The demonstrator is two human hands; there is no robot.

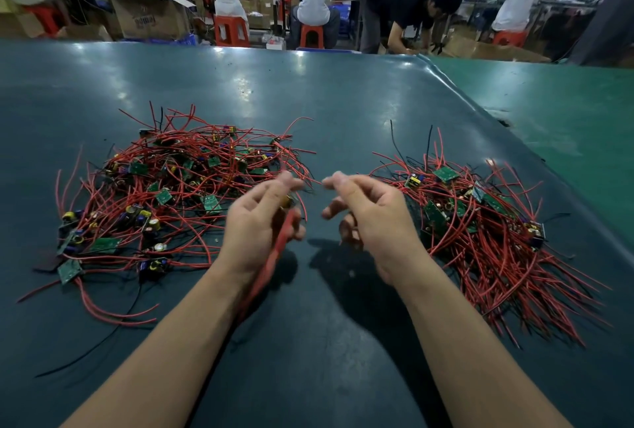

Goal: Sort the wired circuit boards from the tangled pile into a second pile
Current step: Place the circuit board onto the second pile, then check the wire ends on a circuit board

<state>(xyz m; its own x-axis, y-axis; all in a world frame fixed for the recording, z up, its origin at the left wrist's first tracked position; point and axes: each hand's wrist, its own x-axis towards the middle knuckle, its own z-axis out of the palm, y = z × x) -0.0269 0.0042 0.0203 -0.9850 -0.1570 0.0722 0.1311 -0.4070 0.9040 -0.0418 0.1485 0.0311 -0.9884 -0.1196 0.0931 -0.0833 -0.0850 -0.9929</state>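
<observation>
**A:** Your left hand (264,218) is up between the two heaps, fingers curled round one wired circuit board (287,203), its red leads (274,256) trailing down past your wrist. It's blurred, so I can't tell exactly where the fingertips sit.

**B:** And your right hand (363,215)?

**A:** Fingers loosely bent, thumb and forefinger near each other; whether they pinch a thin wire end, I cannot tell. The tangled pile (164,197) lies on your left on the table mat (308,101), and the second pile (480,221) on your right, leads combed toward you.

**B:** How should that piece behave?

**A:** Light, I'd judge, and floppy in the wires. The board is the only stiff part (those upright capacitors look easy to bend). You'd do best to hold it by the board's edges, not by the leads, since soldered joints may not like a tug.

**B:** Snag risk?

**A:** Likely. Loose red strands from the left heap reach close to your fingers, so lift clear before crossing over.
</observation>
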